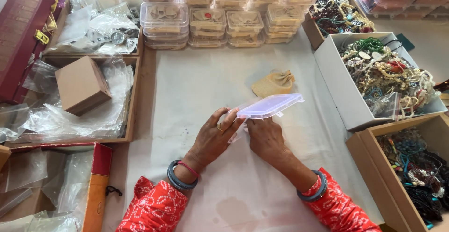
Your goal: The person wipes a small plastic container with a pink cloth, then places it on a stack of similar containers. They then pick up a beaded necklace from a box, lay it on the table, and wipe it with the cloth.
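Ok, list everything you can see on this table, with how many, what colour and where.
clear plastic case: one, see-through, held up at centre by both hands
cloth pouch: one, tan, on the paper behind the case
stacked clear boxes: many, clear with beige contents, along the far edge
cardboard box: one, brown, in the left tray on plastic bags
white box of bead jewellery: one, mixed colours, right side
brown box of dark beads: one, near right corner
red case: one, far left
left hand: fingers on the case's near left edge, ring and bangles
right hand: under the case's near edge, bangles
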